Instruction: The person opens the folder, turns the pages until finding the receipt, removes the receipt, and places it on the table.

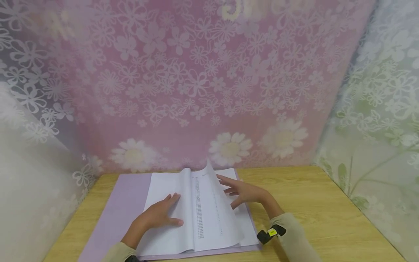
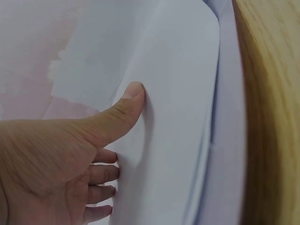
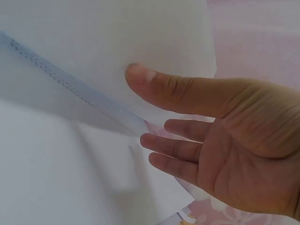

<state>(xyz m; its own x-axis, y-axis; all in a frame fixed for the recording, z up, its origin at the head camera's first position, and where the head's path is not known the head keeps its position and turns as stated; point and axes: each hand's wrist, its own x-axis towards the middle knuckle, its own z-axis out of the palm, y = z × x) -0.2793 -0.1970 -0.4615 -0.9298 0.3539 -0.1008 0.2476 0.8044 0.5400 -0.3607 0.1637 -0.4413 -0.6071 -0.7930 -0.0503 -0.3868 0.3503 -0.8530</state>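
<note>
A purple folder (image 1: 126,189) lies opened on the table, with white printed pages (image 1: 199,203) inside it. My left hand (image 1: 160,212) rests on the left-hand pages, thumb pointing toward the fold. In the left wrist view the thumb (image 2: 133,91) and fingertips (image 2: 110,173) touch the blank white paper (image 2: 183,93). One printed sheet (image 1: 226,218) stands partly lifted and curved over the right side. Beside its raised edge is my right hand (image 1: 247,191), fingers spread. In the right wrist view the right thumb (image 3: 143,77) lies across the lifted sheet (image 3: 154,28), well apart from the fingers.
The wooden table (image 1: 314,203) extends right of the folder. A pink flowered backdrop (image 1: 196,91) rises behind the table's far edge, with pale flowered panels (image 1: 383,120) at the sides. A black band with a yellow tag (image 1: 271,233) is on the right wrist.
</note>
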